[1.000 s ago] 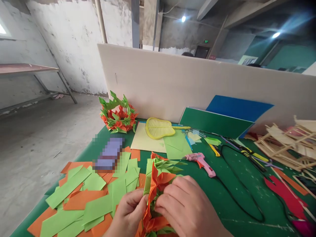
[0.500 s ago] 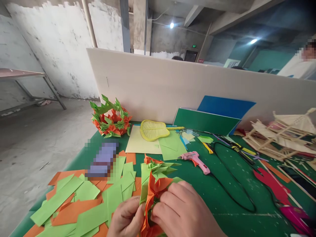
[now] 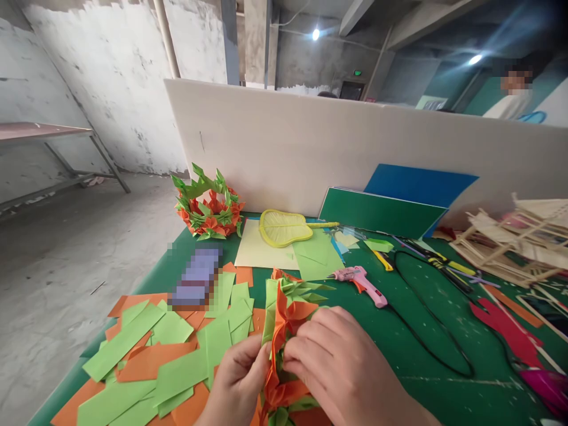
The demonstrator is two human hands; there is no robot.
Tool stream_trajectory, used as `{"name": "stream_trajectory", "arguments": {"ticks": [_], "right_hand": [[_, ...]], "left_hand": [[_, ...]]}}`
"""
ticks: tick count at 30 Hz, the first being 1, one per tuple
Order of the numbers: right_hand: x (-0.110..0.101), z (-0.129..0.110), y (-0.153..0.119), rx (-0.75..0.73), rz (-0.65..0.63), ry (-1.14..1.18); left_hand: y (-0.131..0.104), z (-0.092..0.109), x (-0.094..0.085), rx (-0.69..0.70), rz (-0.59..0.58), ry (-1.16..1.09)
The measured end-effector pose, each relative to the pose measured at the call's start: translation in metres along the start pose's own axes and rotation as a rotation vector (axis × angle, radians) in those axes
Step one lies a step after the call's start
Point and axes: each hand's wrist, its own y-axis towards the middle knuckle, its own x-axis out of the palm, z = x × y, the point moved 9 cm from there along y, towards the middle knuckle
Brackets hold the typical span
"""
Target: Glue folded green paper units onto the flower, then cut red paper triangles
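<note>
An orange and green folded-paper piece (image 3: 284,331) stands between my hands at the front of the table. My left hand (image 3: 237,376) pinches its left edge between thumb and fingers. On the other side, my right hand (image 3: 344,361) has its curled fingers closed on the orange folds, and its fingertips are partly hidden in them. Pointed green leaves stick out behind the orange petals. Loose green paper strips (image 3: 186,376) and orange paper strips (image 3: 151,361) lie heaped left of my hands. A pink glue gun (image 3: 361,285) rests beyond my right hand.
A finished-looking ring of folded paper (image 3: 208,207) stands at the back left, near a blurred phone-like object (image 3: 197,277). A yellow leaf-shaped fan (image 3: 284,229) lies on paper sheets. The glue gun's black cable (image 3: 428,346) loops across the right. A pale board (image 3: 275,145) closes the back.
My view has shifted slightly, so the table's things sit a little further right and higher. Both hands keep their hold on the folded-paper piece. A person in the background has moved left.
</note>
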Motion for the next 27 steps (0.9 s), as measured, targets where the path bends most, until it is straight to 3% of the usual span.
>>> {"name": "stream_trajectory", "arguments": {"ticks": [6, 11, 13, 16, 19, 21, 24, 27], "right_hand": [[0.001, 0.001, -0.005, 0.022, 0.004, -0.041], [-0.017, 0.009, 0.006, 0.010, -0.001, 0.130], [-0.028, 0.038, 0.006, 0.057, 0.063, 0.162], [-0.031, 0.123, -0.019, 0.375, 0.168, -0.034], [0.008, 0.204, -0.070, 0.627, -0.065, -0.295], [0.035, 0.242, -0.108, 0.763, -0.228, -0.301], [0.050, 0.264, -0.144, 0.877, -0.258, -0.240], [0.053, 0.266, -0.154, 0.903, -0.259, -0.124]], "left_hand": [[0.001, 0.000, 0.000, -0.009, 0.029, 0.017], [-0.001, 0.003, 0.004, -0.113, 0.023, -0.097], [-0.001, 0.005, 0.003, -0.126, 0.038, -0.122], [-0.003, 0.007, -0.002, -0.128, 0.085, -0.152], [-0.006, 0.010, -0.006, -0.118, 0.149, -0.199], [-0.008, 0.011, -0.007, -0.113, 0.179, -0.211], [-0.010, 0.013, -0.007, -0.105, 0.215, -0.198], [-0.011, 0.016, -0.005, -0.089, 0.218, -0.175]]}}
